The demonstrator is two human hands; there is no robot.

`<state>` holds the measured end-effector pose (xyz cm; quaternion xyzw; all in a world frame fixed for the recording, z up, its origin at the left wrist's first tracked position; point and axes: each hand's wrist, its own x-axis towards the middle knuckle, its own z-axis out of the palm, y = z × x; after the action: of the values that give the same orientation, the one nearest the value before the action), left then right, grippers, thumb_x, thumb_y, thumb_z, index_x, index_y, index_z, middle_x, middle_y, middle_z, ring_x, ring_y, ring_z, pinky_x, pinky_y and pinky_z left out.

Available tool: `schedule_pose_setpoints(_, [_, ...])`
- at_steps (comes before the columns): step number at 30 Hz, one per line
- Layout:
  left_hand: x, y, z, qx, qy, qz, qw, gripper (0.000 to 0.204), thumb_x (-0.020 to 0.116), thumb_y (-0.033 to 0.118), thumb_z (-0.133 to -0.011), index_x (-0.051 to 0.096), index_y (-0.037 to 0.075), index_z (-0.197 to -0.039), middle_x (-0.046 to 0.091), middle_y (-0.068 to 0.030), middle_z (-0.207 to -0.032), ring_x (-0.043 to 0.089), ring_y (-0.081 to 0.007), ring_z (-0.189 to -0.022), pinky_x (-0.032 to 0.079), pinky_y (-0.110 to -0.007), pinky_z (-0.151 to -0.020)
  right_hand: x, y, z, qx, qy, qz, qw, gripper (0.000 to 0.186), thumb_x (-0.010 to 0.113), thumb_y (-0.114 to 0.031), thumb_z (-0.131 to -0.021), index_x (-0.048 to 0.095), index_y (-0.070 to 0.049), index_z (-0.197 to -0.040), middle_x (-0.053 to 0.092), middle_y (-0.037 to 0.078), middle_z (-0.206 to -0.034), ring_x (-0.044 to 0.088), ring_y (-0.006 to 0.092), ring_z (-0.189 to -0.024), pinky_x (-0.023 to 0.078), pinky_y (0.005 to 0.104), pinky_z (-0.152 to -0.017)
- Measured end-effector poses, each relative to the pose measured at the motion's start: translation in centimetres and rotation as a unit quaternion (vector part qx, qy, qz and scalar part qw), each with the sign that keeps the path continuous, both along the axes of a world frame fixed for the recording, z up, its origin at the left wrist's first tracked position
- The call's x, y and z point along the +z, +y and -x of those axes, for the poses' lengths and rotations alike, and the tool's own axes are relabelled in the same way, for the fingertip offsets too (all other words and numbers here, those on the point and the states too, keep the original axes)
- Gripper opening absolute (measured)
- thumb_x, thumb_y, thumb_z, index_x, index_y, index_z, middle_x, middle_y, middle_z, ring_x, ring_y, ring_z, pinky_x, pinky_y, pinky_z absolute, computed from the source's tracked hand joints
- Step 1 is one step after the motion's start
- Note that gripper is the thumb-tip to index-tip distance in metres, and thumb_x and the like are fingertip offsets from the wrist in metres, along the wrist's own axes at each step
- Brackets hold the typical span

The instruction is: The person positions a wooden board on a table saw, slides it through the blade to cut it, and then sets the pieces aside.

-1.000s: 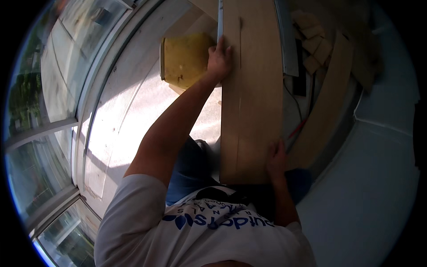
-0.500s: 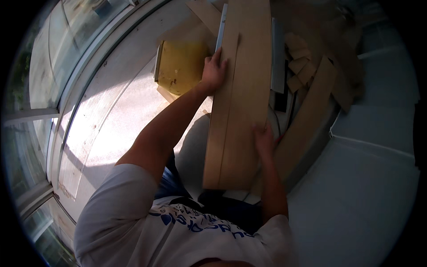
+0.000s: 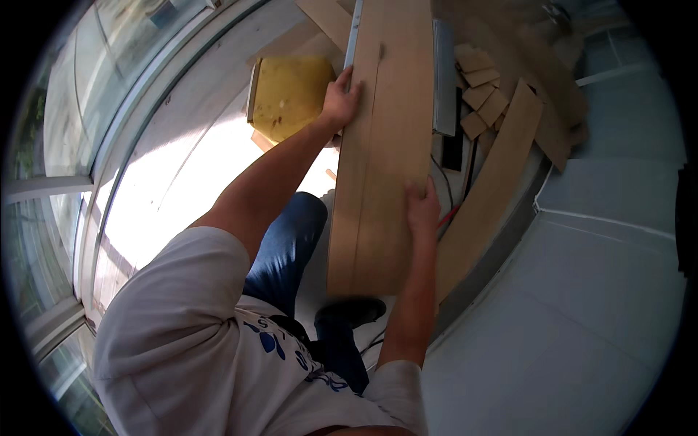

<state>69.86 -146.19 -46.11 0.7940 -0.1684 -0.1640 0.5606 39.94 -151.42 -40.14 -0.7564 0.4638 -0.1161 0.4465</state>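
Observation:
A long, light-brown wooden board (image 3: 385,145) runs away from me, with a lengthwise seam near its left side. Along its left edge, my left hand (image 3: 342,100) is closed with the thumb over the top; the fingers underneath are partly hidden. Lower down, my right hand (image 3: 422,207) grips the right edge, slightly blurred. A narrow pale metal strip (image 3: 354,33) lies against the board's left edge just beyond my left hand. On the other side, a grey metal panel (image 3: 443,76) shows beside the board.
Left of the board stands a stained yellow container (image 3: 291,94). Several short wood offcuts (image 3: 483,91) lie in a pile at the right, near a long loose plank (image 3: 494,182). A glazed window wall (image 3: 62,247) bounds the left, a pale wall (image 3: 552,298) the right.
The board and both hands have shifted slightly left and up in the picture, still gripped. My left knee and a dark shoe now show beside and below the board.

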Motion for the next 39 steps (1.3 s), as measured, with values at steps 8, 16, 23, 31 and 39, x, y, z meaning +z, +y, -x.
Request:
schedule_pose_setpoints(8, [-0.8, 0.0, -0.5, -0.008, 0.038, 0.048, 0.998, 0.059, 0.056, 0.032, -0.1, 0.042, 0.008, -0.152, 0.058, -0.0231, -0.139, 0.057, -0.0303, -0.127, 0.044, -0.036, -0.106, 0.2, 0.4, -0.1, 0.011, 0.03, 0.054, 0.998, 0.06, 0.063, -0.044, -0.096, 0.05, -0.009, -0.143, 0.066, 0.025, -0.124, 0.063, 0.0417, -0.117, 0.051, 0.0439, -0.097])
schedule_pose_setpoints(16, [-0.9, -0.3, -0.4, -0.025, 0.08, 0.113, 0.99, 0.058, 0.055, 0.029, -0.102, 0.04, 0.009, -0.154, 0.057, -0.0182, -0.141, 0.057, -0.0232, -0.123, 0.044, -0.032, -0.105, -1.0, 0.5, 0.7, -0.007, 0.058, 0.106, 0.993, 0.061, 0.061, -0.047, -0.096, 0.049, -0.01, -0.142, 0.067, 0.026, -0.119, 0.063, 0.0453, -0.113, 0.052, 0.0479, -0.094])
schedule_pose_setpoints(23, [-1.2, -0.4, -0.4, -0.042, 0.147, 0.178, 0.972, 0.059, 0.057, 0.026, -0.103, 0.037, 0.012, -0.156, 0.056, -0.0143, -0.141, 0.057, -0.0186, -0.12, 0.047, -0.031, -0.102, -2.2, 0.7, 1.9, -0.014, 0.054, 0.114, 0.992, 0.061, 0.063, -0.047, -0.095, 0.052, -0.008, -0.141, 0.067, 0.027, -0.121, 0.063, 0.0449, -0.113, 0.052, 0.0469, -0.093])
schedule_pose_setpoints(31, [-1.9, -0.2, -0.5, -0.044, 0.153, 0.203, 0.966, 0.06, 0.057, 0.026, -0.103, 0.035, 0.011, -0.157, 0.056, -0.0136, -0.142, 0.057, -0.0187, -0.119, 0.047, -0.031, -0.102, -1.4, 1.9, 2.5, -0.022, 0.048, 0.097, 0.994, 0.06, 0.064, -0.043, -0.095, 0.051, -0.008, -0.142, 0.068, 0.025, -0.12, 0.064, 0.042, -0.113, 0.053, 0.0444, -0.093])
schedule_pose_setpoints(39, [-1.5, -0.1, -0.5, -0.049, 0.159, 0.182, 0.969, 0.06, 0.056, 0.027, -0.104, 0.034, 0.011, -0.157, 0.054, -0.0125, -0.142, 0.055, -0.0183, -0.121, 0.046, -0.031, -0.103, -0.7, 2.4, 3.4, -0.009, 0.048, 0.086, 0.995, 0.063, 0.065, -0.044, -0.095, 0.05, -0.006, -0.143, 0.068, 0.028, -0.116, 0.065, 0.0431, -0.112, 0.054, 0.0455, -0.092])
